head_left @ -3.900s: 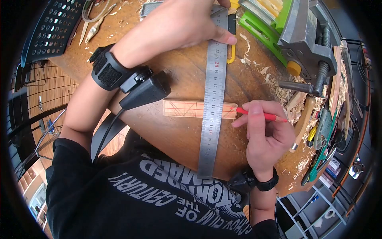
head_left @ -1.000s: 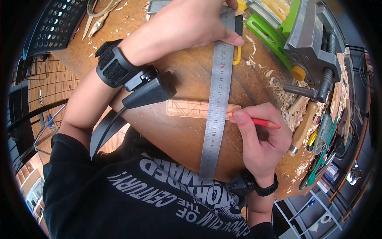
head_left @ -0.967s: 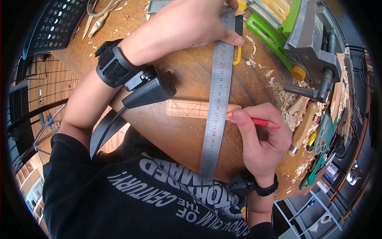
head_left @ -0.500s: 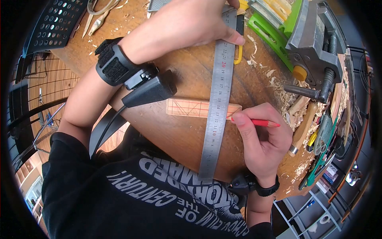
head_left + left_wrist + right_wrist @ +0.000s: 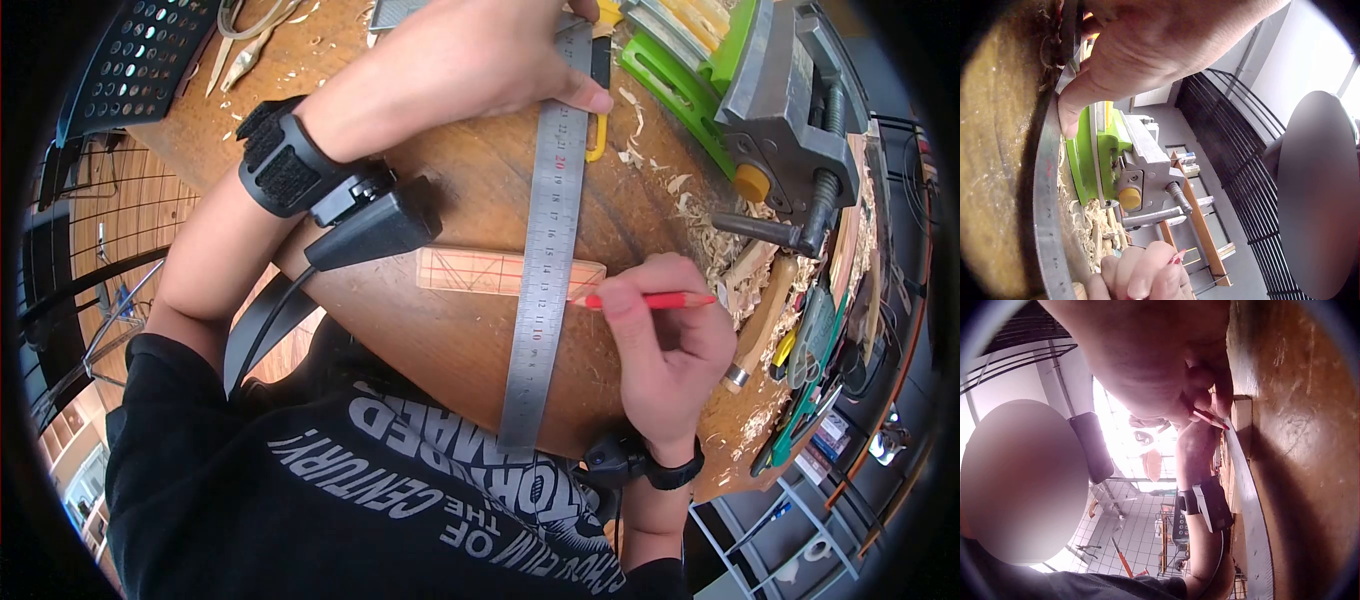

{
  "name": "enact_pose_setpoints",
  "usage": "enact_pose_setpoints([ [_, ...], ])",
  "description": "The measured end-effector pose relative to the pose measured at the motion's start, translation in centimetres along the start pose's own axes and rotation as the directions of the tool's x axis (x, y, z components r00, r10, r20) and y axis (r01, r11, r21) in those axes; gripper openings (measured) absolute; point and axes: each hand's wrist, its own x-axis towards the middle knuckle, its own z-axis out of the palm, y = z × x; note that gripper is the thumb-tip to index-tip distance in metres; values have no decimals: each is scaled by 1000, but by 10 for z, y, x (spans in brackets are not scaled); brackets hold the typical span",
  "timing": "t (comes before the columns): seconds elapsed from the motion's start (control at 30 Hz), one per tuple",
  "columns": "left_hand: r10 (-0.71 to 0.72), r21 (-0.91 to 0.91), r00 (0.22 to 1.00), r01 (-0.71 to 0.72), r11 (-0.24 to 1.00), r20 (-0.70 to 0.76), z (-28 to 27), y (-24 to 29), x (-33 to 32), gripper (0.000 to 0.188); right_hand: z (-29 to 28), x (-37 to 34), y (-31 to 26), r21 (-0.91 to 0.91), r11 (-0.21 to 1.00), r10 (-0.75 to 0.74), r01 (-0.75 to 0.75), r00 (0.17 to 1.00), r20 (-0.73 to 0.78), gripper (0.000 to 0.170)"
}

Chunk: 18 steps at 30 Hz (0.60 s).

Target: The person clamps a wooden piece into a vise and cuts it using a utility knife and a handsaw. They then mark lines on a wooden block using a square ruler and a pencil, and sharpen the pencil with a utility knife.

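A long steel ruler (image 5: 553, 215) crosses a small wooden block (image 5: 465, 270) marked with red and dark lines. My left hand (image 5: 480, 60) holds the ruler near its far end, thumb along the right edge; its other fingers are mostly hidden. In the left wrist view, the thumb presses at the ruler's edge (image 5: 1047, 206). My right hand (image 5: 675, 350) pinches a red pencil (image 5: 675, 300), its tip close beside the ruler at the block's near edge. The right wrist view shows the pencil tip (image 5: 1225, 427) right at the ruler (image 5: 1250, 500).
A grey vise (image 5: 780, 130) with a green base (image 5: 660, 80) stands at the upper right, wood shavings (image 5: 715, 225) beside it. A yellow-handled tool (image 5: 597, 140) lies by the ruler. Several tools, including green-handled ones (image 5: 785, 430), line the right edge. A perforated black holder (image 5: 140, 65) stands upper left.
My right hand first came left toward the ruler; over the last half second it shifted slightly right and the pencil tip dropped to the block's near edge. The left hand keeps its hold.
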Motion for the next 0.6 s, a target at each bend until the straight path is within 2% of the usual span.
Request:
enact_pose_setpoints([
  [0.03,8,-11,1000,-8,1000,-1,0,-1,0,54,1,0,1,79,997,30,-25,997,-68,10],
  [0.13,20,-82,1000,-19,996,12,8,-18,9,54,0,1,6,22,999,-27,29,994,-110,9],
  [0.23,7,-1,1000,-7,1000,-5,2,-2,1,54,0,1,6,4,1000,-13,14,997,-75,7],
  [0.6,-34,42,999,34,999,5,0,2,0,56,3,2,6,22,999,-23,25,996,-82,6],
])
